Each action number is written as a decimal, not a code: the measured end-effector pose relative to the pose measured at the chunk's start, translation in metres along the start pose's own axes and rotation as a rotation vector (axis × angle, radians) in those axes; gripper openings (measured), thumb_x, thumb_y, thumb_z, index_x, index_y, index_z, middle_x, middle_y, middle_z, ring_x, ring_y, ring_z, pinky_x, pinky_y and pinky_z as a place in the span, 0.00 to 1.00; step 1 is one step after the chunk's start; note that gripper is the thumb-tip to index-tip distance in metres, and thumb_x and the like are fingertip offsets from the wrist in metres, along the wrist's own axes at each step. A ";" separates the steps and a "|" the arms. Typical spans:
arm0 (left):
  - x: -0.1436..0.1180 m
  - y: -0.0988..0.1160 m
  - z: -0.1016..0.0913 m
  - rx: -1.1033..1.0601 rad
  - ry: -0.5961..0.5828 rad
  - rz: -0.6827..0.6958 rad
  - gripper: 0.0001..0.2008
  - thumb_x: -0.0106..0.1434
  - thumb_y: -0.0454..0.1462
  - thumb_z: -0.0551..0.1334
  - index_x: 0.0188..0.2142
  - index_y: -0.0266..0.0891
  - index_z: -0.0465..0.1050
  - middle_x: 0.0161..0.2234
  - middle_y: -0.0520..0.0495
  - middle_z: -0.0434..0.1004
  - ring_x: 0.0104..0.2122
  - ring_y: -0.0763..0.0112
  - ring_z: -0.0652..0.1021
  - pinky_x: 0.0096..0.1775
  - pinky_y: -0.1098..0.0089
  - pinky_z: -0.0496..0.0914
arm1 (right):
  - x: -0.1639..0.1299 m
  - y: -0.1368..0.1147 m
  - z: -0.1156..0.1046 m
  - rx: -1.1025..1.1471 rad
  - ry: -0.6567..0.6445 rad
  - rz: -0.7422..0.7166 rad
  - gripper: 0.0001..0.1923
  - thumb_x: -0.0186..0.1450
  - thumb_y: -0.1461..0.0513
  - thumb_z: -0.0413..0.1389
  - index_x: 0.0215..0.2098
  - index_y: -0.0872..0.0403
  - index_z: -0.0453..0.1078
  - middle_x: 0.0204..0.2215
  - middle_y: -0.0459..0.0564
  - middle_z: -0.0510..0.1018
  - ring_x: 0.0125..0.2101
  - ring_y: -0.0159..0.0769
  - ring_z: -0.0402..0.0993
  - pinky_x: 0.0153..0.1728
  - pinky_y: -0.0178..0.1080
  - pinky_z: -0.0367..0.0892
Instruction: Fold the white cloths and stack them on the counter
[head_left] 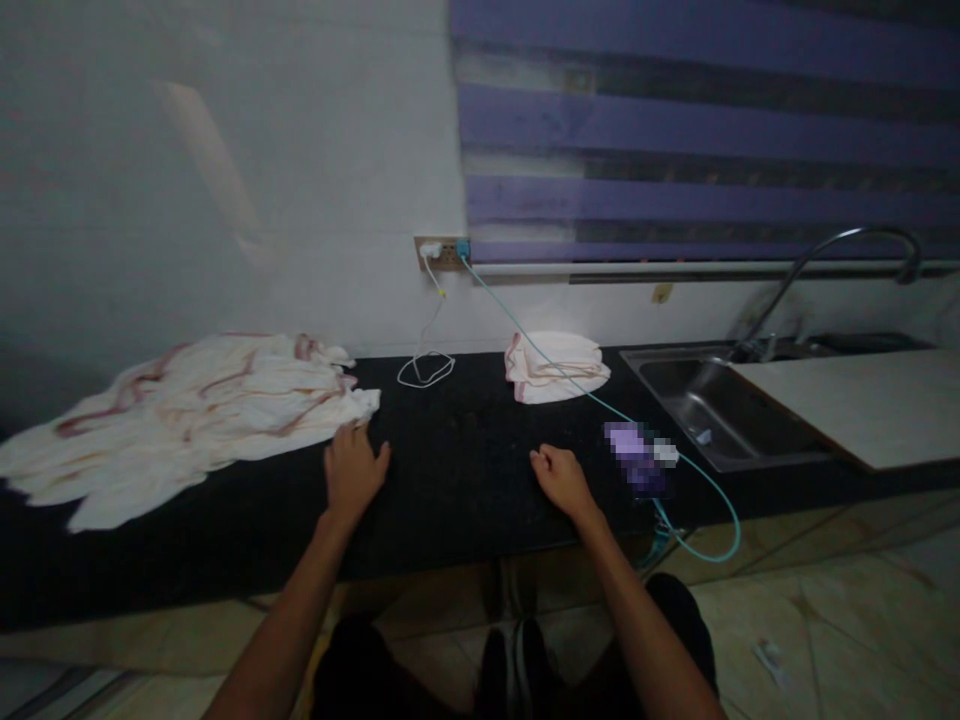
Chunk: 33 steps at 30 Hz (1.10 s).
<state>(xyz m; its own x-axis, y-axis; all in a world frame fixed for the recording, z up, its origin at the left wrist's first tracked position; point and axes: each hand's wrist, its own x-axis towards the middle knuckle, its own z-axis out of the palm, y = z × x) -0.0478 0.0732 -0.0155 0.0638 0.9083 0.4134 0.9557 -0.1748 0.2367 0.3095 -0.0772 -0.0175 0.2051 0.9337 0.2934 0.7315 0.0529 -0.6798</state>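
My left hand [354,468] rests on the black counter with its thumb spread away from the fingers. Its fingertips reach the near right edge of a loose, rumpled heap of white cloths with reddish-brown stripes [202,405]; whether they press on the fabric I cannot tell. Curled closed, my right hand [562,478] lies on the counter with nothing showing in it. Beyond that hand, near the wall, is a neatly folded white cloth [559,368] with a pinkish edge.
A blurred-out purple phone-like object [634,455] lies right of my right hand, near a teal cable [727,500] that hangs over the counter edge. A white cable [426,372] lies by the wall. Farther right are a steel sink [675,400], faucet [787,280] and pale board [870,400].
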 end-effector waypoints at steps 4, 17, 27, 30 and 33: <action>-0.004 -0.029 0.009 0.170 -0.189 -0.182 0.36 0.72 0.53 0.46 0.67 0.28 0.64 0.69 0.22 0.59 0.68 0.30 0.60 0.64 0.36 0.57 | 0.000 -0.002 0.000 -0.062 -0.022 0.001 0.19 0.72 0.57 0.51 0.23 0.51 0.57 0.20 0.41 0.64 0.23 0.31 0.60 0.28 0.36 0.45; -0.008 -0.026 0.017 0.265 -0.246 -0.171 0.36 0.74 0.51 0.43 0.72 0.31 0.60 0.71 0.22 0.55 0.70 0.31 0.58 0.65 0.38 0.55 | -0.003 -0.004 0.000 -0.129 0.093 -0.144 0.13 0.74 0.58 0.46 0.37 0.52 0.69 0.35 0.52 0.76 0.38 0.39 0.73 0.42 0.38 0.66; -0.010 -0.008 0.008 0.345 -0.294 -0.239 0.39 0.73 0.54 0.45 0.72 0.28 0.56 0.69 0.11 0.53 0.69 0.23 0.58 0.63 0.37 0.55 | -0.008 -0.010 0.015 -0.505 -0.210 -0.069 0.38 0.74 0.46 0.48 0.76 0.56 0.52 0.74 0.68 0.52 0.74 0.62 0.44 0.70 0.60 0.44; -0.009 -0.010 0.005 0.312 -0.319 -0.258 0.40 0.73 0.55 0.45 0.72 0.28 0.56 0.69 0.11 0.52 0.69 0.23 0.57 0.63 0.37 0.55 | -0.006 -0.007 0.015 -0.522 -0.267 -0.073 0.36 0.75 0.45 0.45 0.75 0.54 0.55 0.74 0.68 0.52 0.74 0.62 0.42 0.70 0.61 0.42; 0.000 -0.020 -0.003 0.238 -0.336 -0.226 0.42 0.70 0.59 0.47 0.70 0.29 0.61 0.67 0.13 0.58 0.68 0.24 0.60 0.61 0.35 0.57 | -0.005 -0.001 0.016 -0.509 -0.281 -0.084 0.36 0.75 0.45 0.45 0.75 0.54 0.56 0.74 0.69 0.52 0.74 0.62 0.43 0.69 0.61 0.43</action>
<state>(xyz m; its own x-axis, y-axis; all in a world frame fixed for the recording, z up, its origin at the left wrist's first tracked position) -0.0680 0.0751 -0.0174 -0.1013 0.9932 0.0576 0.9932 0.0977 0.0632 0.2973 -0.0765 -0.0292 0.0037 0.9954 0.0960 0.9721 0.0189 -0.2337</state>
